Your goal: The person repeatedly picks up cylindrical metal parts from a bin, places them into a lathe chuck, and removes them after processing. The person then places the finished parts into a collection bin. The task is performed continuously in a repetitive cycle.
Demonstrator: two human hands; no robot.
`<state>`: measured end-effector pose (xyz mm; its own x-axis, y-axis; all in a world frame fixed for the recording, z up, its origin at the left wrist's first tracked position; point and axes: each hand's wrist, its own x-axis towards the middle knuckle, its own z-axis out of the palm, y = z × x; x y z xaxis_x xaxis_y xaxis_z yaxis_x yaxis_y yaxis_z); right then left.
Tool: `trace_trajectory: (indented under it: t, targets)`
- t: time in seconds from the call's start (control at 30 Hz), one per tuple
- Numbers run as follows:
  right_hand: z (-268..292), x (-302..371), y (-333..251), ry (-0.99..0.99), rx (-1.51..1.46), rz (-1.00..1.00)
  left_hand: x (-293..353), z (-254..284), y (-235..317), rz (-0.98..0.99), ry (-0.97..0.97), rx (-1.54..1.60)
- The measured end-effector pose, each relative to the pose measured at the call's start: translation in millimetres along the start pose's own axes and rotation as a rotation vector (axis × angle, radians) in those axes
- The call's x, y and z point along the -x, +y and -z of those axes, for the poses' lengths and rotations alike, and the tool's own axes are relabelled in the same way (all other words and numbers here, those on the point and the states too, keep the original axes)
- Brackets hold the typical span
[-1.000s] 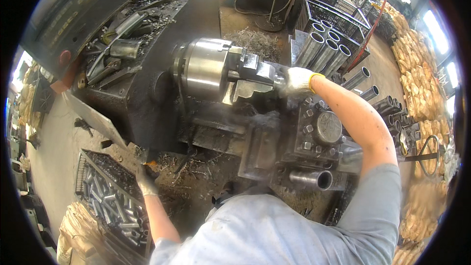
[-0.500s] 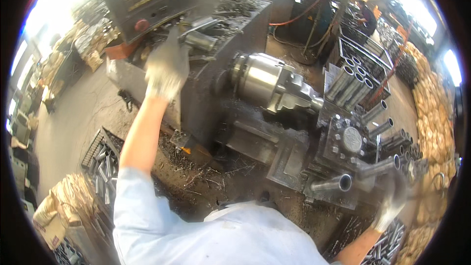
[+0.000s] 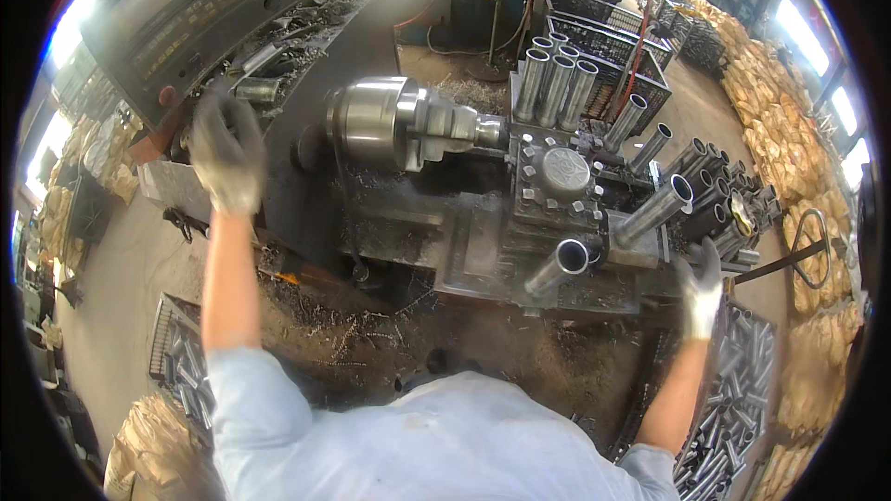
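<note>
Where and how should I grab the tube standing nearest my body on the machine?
Probably grip the tube around its outer wall, just below the open end: it seems to stand upright, mouth facing up. Come from the right, where the right hand is.

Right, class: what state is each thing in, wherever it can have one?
Left hand: gloved, raised, blurred
Right hand: gloved, beside the right tube cluster; grip unclear
Right tube cluster: open ends up
Chuck: holding a short workpiece
Front tube: open end up
Left crate: holding loose tubes
</note>
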<state>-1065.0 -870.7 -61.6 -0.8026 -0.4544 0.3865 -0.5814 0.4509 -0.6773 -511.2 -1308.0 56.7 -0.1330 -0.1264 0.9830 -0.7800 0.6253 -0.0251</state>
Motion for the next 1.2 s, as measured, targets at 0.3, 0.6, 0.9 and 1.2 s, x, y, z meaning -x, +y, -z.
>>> trace_trajectory:
  t: [0.3,0.6,0.9,1.2]
  targets:
    - [-81.7,-72.2,-84.6,-0.074,0.063,0.498,301.8,195.2,239.0,0.800,-1.137,0.396]
    - [-67.9,101.0,-306.7,-0.338,-0.620,1.111,407.8,433.3,262.1,1.290,-1.085,-0.042]
    - [-30.8,551.2,-367.5,-2.027,-0.592,0.985,342.0,630.9,336.1,1.293,-0.249,-0.498]
    - [120.8,813.5,-331.7,-2.737,-0.838,1.977,474.6,714.9,532.9,2.004,0.661,-1.128]
